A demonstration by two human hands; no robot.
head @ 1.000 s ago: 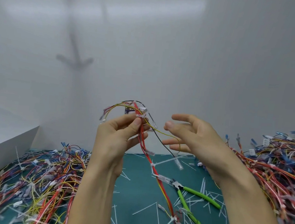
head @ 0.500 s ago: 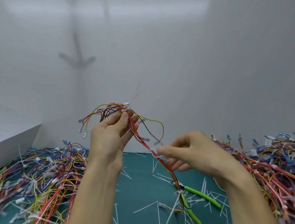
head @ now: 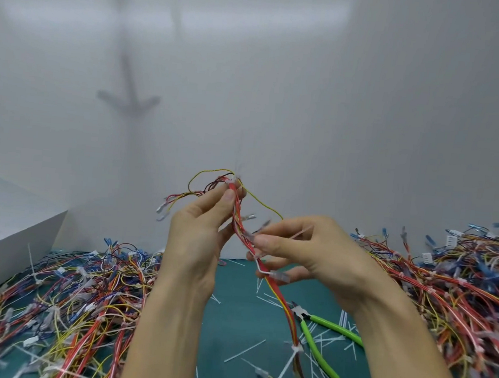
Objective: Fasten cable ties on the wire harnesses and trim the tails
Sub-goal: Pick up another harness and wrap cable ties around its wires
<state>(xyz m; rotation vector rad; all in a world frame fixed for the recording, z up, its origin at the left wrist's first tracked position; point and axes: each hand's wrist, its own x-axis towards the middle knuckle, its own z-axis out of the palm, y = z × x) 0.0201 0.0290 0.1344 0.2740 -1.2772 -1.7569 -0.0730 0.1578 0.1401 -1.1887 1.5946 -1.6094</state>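
I hold one wire harness (head: 281, 300) raised above the single pair of green-handled cutters (head: 316, 349), its lower end trailing down just left of them. My left hand (head: 198, 238), fingers upright, pinches the bundle's top. My right hand (head: 312, 254), curled, pinches it lower, where a white cable tie (head: 300, 232) sticks out. Two harness heaps flank the cutters, one left (head: 66, 308), one right (head: 459, 297).

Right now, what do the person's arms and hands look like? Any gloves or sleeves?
No gloves. The left hand and right hand are bare, with no rings showing and short, plain nails. The forearms are bare too: no sleeves, watch or bracelet in view.
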